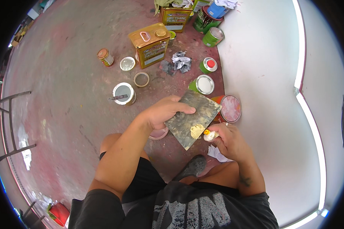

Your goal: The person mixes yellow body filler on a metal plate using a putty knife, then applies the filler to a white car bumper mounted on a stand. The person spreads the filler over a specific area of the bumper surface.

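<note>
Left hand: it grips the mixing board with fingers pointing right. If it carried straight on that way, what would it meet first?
Most likely the red-lidded can just past the board that the left hand holds. Depth is unclear; the hand may pass above the can, toward the white panel.

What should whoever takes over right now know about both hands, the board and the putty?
Left hand: grip closed on the top edge of the stained grey square mixing board, held tilted above the floor.
Right hand: grip closed on a small putty-smeared tool, its tip at the board's lower edge.
Done: a pale yellow putty blob sits on the board.
Left: the blob looks barely spread; whether it is fully mixed cannot be told.
Nearby: open red-rimmed round can beside the board, gold rectangular metal can farther off on the reddish floor.
</note>
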A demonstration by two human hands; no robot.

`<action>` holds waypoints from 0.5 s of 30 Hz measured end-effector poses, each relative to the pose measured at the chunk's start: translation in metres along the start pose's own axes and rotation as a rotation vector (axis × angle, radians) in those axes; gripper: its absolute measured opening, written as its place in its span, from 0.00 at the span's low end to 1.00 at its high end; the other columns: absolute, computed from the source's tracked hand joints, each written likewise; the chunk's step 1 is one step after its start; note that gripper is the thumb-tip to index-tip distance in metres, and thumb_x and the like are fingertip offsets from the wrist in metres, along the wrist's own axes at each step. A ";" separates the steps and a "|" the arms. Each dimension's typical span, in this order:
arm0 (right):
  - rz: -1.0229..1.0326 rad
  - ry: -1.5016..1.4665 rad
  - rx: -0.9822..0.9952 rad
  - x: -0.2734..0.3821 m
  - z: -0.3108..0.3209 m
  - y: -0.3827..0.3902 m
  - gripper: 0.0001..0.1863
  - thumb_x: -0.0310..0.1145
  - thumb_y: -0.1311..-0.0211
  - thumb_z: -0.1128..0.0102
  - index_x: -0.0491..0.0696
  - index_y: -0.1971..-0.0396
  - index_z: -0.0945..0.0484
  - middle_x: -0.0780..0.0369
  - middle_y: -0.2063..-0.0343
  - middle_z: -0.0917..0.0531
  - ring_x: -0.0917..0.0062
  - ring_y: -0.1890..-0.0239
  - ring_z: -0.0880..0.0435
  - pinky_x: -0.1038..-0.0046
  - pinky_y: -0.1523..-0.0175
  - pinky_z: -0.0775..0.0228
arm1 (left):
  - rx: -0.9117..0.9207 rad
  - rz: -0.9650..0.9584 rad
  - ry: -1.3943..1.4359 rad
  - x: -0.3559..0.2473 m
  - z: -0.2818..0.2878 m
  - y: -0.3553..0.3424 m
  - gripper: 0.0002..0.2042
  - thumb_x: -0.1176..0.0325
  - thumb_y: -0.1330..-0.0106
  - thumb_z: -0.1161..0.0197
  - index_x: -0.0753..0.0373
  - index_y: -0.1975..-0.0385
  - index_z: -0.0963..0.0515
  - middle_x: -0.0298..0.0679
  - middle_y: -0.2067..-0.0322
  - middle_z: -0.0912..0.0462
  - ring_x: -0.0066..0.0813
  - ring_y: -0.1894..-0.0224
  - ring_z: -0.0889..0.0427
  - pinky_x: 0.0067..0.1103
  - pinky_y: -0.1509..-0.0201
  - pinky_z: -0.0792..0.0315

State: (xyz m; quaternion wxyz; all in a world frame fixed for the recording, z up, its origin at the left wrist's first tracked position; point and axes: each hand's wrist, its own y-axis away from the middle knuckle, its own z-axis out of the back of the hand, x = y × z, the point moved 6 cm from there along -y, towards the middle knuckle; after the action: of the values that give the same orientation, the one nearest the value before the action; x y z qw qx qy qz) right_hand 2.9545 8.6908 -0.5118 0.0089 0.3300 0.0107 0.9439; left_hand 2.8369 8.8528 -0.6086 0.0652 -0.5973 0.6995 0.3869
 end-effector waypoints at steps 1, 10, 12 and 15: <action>0.017 -0.020 -0.016 -0.001 -0.001 0.001 0.17 0.27 0.40 0.31 0.48 0.51 0.22 0.58 0.67 0.16 0.56 0.64 0.19 0.57 0.57 0.28 | -0.001 0.002 -0.005 0.000 -0.001 0.001 0.16 0.68 0.33 0.29 0.71 0.50 0.17 0.44 0.56 0.10 0.30 0.58 0.09 0.28 0.52 0.14; 0.060 -0.074 -0.019 0.005 0.000 0.002 0.17 0.26 0.42 0.30 0.47 0.52 0.20 0.59 0.68 0.17 0.58 0.66 0.19 0.58 0.59 0.29 | 0.016 -0.006 -0.013 -0.001 -0.006 0.005 0.16 0.67 0.33 0.29 0.71 0.50 0.17 0.44 0.56 0.10 0.30 0.58 0.09 0.27 0.51 0.14; 0.071 -0.078 -0.029 0.004 0.001 0.003 0.16 0.26 0.41 0.30 0.47 0.53 0.20 0.59 0.69 0.17 0.58 0.67 0.19 0.59 0.60 0.29 | 0.020 -0.011 -0.017 -0.002 -0.007 0.006 0.16 0.68 0.33 0.29 0.72 0.50 0.17 0.44 0.55 0.10 0.31 0.57 0.09 0.27 0.51 0.14; 0.077 -0.076 -0.030 0.003 0.002 0.003 0.15 0.28 0.40 0.30 0.47 0.54 0.19 0.59 0.70 0.17 0.59 0.68 0.19 0.59 0.61 0.29 | 0.035 0.002 -0.017 0.000 -0.006 0.006 0.17 0.68 0.33 0.29 0.72 0.50 0.17 0.44 0.55 0.10 0.30 0.57 0.09 0.27 0.51 0.14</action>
State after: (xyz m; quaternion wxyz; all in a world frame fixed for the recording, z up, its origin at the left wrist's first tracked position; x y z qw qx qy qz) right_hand 2.9529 8.6876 -0.5082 -0.0222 0.3654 -0.0168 0.9304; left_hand 2.8342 8.8494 -0.6019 0.0812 -0.5920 0.7062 0.3798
